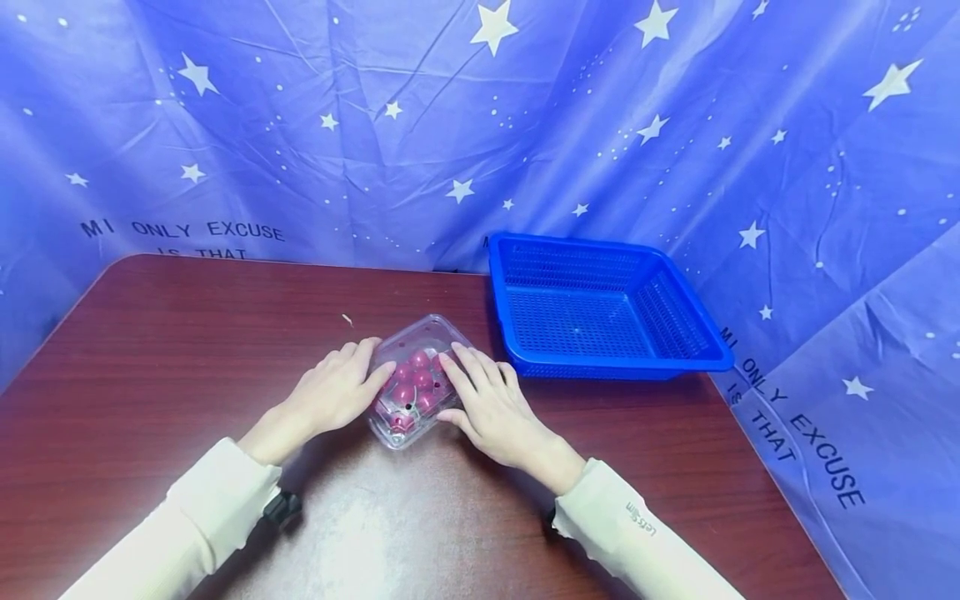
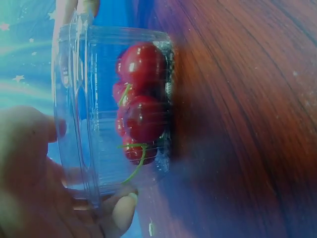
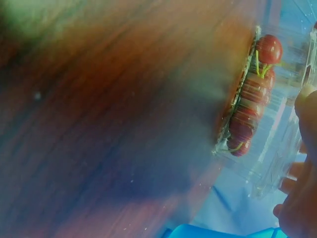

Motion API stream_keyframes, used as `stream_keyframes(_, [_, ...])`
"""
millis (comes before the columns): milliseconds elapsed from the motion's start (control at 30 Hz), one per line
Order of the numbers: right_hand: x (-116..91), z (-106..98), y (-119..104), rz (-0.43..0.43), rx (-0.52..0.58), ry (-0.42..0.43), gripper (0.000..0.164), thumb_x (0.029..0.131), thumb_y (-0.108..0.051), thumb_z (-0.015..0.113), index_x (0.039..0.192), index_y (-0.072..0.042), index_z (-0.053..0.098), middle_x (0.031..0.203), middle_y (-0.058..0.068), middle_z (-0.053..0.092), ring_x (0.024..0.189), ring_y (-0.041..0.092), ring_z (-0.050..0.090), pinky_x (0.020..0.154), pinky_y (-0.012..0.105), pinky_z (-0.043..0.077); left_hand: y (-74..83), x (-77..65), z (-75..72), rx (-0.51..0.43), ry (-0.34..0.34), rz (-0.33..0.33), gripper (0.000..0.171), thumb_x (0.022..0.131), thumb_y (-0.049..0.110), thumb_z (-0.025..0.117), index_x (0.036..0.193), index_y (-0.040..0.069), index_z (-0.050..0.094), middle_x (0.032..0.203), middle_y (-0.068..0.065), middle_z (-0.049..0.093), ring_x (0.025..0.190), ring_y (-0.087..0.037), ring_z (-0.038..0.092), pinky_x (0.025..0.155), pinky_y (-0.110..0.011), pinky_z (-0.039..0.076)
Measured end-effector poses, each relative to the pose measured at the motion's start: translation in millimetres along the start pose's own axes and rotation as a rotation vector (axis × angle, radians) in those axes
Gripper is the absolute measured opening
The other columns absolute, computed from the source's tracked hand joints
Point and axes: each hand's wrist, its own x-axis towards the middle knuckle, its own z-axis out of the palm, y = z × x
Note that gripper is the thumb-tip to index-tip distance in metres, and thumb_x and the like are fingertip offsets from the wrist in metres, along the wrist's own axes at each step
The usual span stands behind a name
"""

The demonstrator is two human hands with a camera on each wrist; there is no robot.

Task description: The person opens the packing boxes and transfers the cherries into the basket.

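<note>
A clear plastic box [image 1: 395, 437] with a lid on stands on the table, several red cherries [image 1: 405, 392] with green stems lying along its bottom. My left hand [image 1: 335, 387] grips the box's left side, thumb over the lid's edge; in the left wrist view, fingertips [image 2: 125, 213] curl round below the rim. From the right, my right hand [image 1: 495, 412] holds the opposite side, its fingers laid over the lid edge and its thumb near the front corner. In the right wrist view, that thumb [image 3: 306, 99] rests at the lid's rim.
A blue plastic basket [image 1: 615, 365] with perforated walls stands at the back right, just beyond my right hand. A small pale scrap [image 1: 347, 319] lies on the dark red wooden table [image 1: 180, 333] behind my left hand. A blue starry curtain [image 1: 420, 150] hangs behind the table.
</note>
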Motion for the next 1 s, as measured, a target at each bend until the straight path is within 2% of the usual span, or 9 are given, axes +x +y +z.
stream_keyframes(167, [0.3,-4.4,2.8,0.018,0.081,-0.093,0.067,0.093,-0.037,0.056,0.148,-0.005,0.034,0.154,0.02,0.035,0.141,0.035,0.03,0.102,0.062,0.034,3.1,-3.2,-2.4,0.006,-0.056,-0.049,0.063,0.098,0.046,0.039,0.145,0.004,0.034,0.126,-0.03,0.057,0.107,-0.048,0.059,0.082,-0.063,0.049])
stream_keyframes(300, [1.9,-8.6,3.7,0.048,0.149,-0.154,0.065,0.095,-0.037,0.054,0.15,-0.008,0.033,0.158,0.018,0.029,0.143,0.036,0.024,0.106,0.063,0.03,7.3,-6.8,-5.8,0.012,-0.07,-0.089,0.064,0.097,0.048,0.039,0.144,0.004,0.034,0.125,-0.03,0.059,0.105,-0.049,0.06,0.081,-0.062,0.049])
stream_keyframes(533, [2.2,-12.8,3.3,0.076,0.188,-0.138,0.063,0.094,-0.034,0.057,0.148,-0.01,0.037,0.155,0.021,0.031,0.136,0.038,0.029,0.101,0.062,0.031,9.7,-8.7,-8.0,0.006,-0.076,-0.115,0.062,0.097,0.048,0.04,0.14,0.004,0.037,0.118,-0.03,0.063,0.1,-0.049,0.061,0.076,-0.061,0.05])
stream_keyframes(767, [4.1,-14.1,2.7,0.102,0.27,-0.151,0.058,0.093,-0.021,0.056,0.147,-0.007,0.039,0.155,0.024,0.032,0.14,0.04,0.027,0.102,0.064,0.031,10.2,-10.3,-8.1,0.01,-0.066,-0.139,0.061,0.095,0.047,0.045,0.132,-0.001,0.041,0.102,-0.029,0.068,0.083,-0.044,0.065,0.064,-0.054,0.051])
stream_keyframes(867, [7.3,-14.6,2.8,0.15,0.333,-0.164,0.056,0.091,-0.016,0.052,0.145,-0.008,0.042,0.156,0.022,0.031,0.142,0.038,0.024,0.103,0.065,0.03,9.9,-11.3,-4.3,0.016,-0.04,-0.112,0.06,0.096,0.046,0.044,0.129,-0.004,0.041,0.103,-0.03,0.066,0.087,-0.045,0.064,0.068,-0.057,0.052])
stream_keyframes(1000, [11.1,-10.9,1.6,0.215,0.391,-0.152,0.051,0.096,-0.024,0.047,0.144,-0.011,0.044,0.157,0.02,0.03,0.143,0.036,0.022,0.105,0.066,0.028,7.1,-13.4,5.2,-0.012,0.004,-0.002,0.066,0.098,0.04,0.043,0.137,-0.012,0.033,0.125,-0.036,0.054,0.111,-0.05,0.056,0.09,-0.062,0.047])
